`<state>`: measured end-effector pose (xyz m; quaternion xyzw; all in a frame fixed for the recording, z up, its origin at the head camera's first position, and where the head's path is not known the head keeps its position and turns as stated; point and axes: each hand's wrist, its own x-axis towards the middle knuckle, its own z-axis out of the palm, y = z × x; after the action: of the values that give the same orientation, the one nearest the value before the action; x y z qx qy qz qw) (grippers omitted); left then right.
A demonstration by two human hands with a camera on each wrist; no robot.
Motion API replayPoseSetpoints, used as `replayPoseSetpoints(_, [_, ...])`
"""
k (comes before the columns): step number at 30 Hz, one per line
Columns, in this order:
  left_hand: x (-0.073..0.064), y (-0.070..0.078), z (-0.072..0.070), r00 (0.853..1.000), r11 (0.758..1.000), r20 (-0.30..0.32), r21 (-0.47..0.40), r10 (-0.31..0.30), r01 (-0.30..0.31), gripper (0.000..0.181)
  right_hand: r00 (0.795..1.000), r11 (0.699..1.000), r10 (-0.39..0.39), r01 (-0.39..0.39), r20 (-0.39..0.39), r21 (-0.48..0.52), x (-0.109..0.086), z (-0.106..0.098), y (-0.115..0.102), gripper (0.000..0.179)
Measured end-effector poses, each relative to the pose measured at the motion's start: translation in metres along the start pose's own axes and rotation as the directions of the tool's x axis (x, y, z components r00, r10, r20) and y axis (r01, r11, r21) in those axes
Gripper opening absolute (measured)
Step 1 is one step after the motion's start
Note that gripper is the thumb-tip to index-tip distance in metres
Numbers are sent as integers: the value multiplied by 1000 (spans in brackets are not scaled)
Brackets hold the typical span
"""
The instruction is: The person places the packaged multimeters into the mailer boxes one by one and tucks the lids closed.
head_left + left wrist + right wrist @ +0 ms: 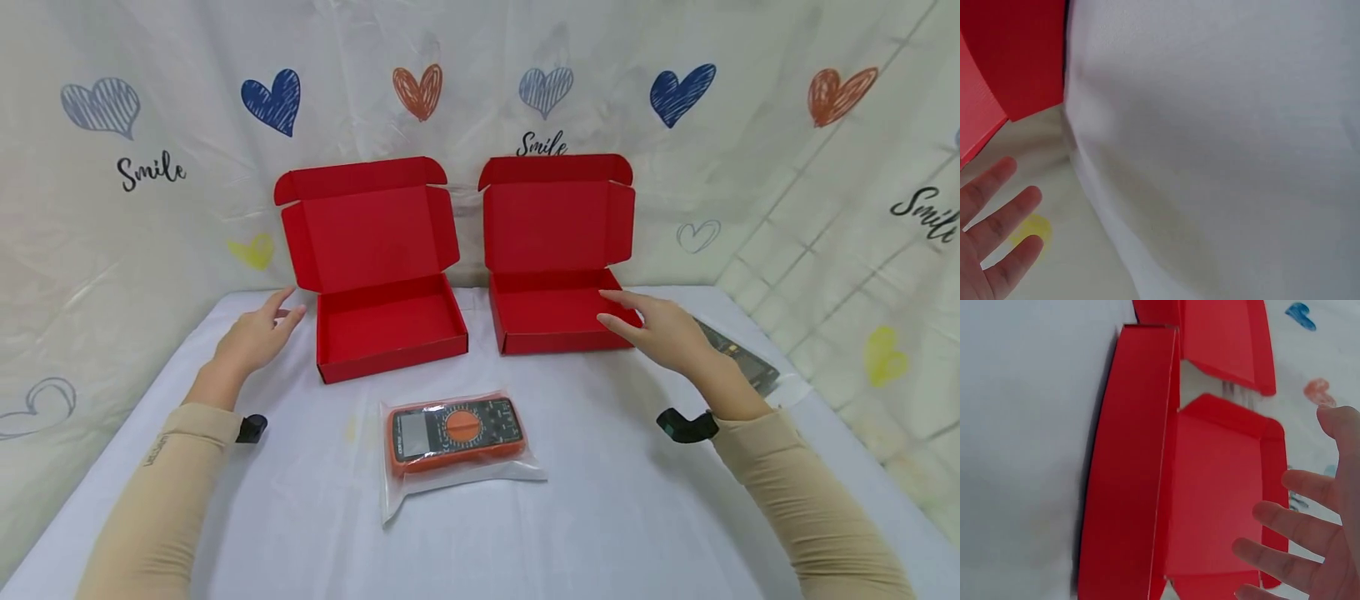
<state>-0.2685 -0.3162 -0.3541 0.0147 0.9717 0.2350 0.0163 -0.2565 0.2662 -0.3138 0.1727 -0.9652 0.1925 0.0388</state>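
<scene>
Two red cardboard boxes stand side by side with lids raised: a left box (393, 367) and a right box (570, 342). My left hand (255, 337) is beside the left box, fingers spread and nothing held; three of its fingertips show in the left wrist view. Over the right front corner of the right box hovers my right hand (663, 329), thumb and fingers apart, holding nothing. In the right wrist view its spread fingers overlap the raised lid. Nearer to me lies an orange and black multimeter (457, 433) in a clear plastic bag (480, 477).
Behind my right wrist, a dark, flat printed item (738, 354) in clear wrapping lies near the table's right edge, partly hidden. A white cloth covers the table (322, 517). A white curtain (480, 42) printed with hearts and "Smile" hangs behind the boxes.
</scene>
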Motion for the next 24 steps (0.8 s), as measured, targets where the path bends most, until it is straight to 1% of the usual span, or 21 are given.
replayPoseSetpoints(5, [2, 2, 3, 1000, 1000, 12, 8, 10, -10, 84, 998, 998, -60, 60, -10, 13, 3, 15, -10, 61])
replayPoseSetpoints(10, [3, 2, 5, 999, 1000, 39, 8, 21, -21, 84, 996, 996, -81, 80, 22, 49, 6, 27, -22, 62])
replayPoseSetpoints(14, [4, 3, 7, 997, 1000, 67, 9, 25, -26, 81, 994, 992, -107, 104, 39, 74, 7, 34, -34, 63])
replayPoseSetpoints(16, [3, 4, 7, 997, 999, 70, 16, 34, -35, 79, 991, 989, -123, 119, 46, 86, 7, 38, -40, 63])
replayPoseSetpoints(21, [3, 3, 9, 996, 998, 61, 21, 61, -62, 78, 982, 978, -177, 168, 67, 123, 8, 47, -55, 60])
replayPoseSetpoints(24, [2, 2, 12, 994, 997, 76, 19, 75, -76, 78, 972, 969, -216, 201, 93, 144, 6, 53, -64, 58])
